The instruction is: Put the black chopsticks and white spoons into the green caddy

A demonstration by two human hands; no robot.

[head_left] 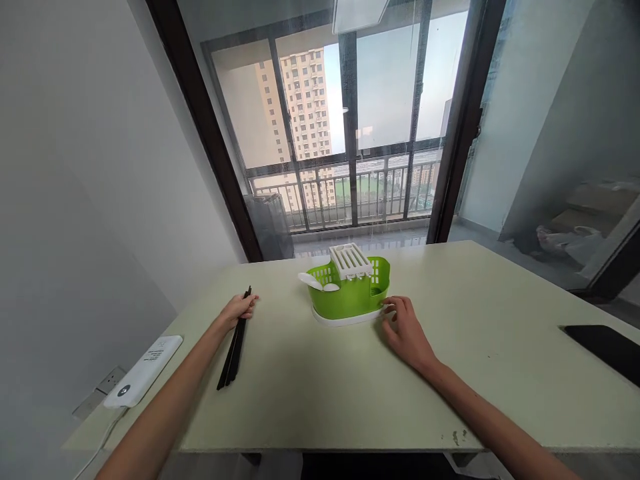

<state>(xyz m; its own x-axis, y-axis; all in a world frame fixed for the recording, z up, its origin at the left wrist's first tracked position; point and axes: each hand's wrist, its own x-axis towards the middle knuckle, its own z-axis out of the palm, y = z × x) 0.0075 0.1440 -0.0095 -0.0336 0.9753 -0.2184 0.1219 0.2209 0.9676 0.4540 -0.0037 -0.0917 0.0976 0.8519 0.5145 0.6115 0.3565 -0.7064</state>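
Observation:
A bundle of black chopsticks [235, 350] lies on the table at the left, and my left hand [239, 309] is closed around its far end. In the middle stands a green plastic utensil basket [345, 299] on a white base tray [345, 321]. A slotted white rack [351, 260] sits across its top. Two white spoons [311, 281] rest in its left part, one leaning out over the rim. My right hand [403, 327] is at the basket's lower right corner, fingers loosely bent and apart, fingertips at the basket's side. Nothing shows in that hand.
The pale table [310, 393] reaches to a glass door behind. A white power strip [145, 370] with a cable lies at the left edge. A flat black object [607, 350] lies at the right edge. A wall borders the left side.

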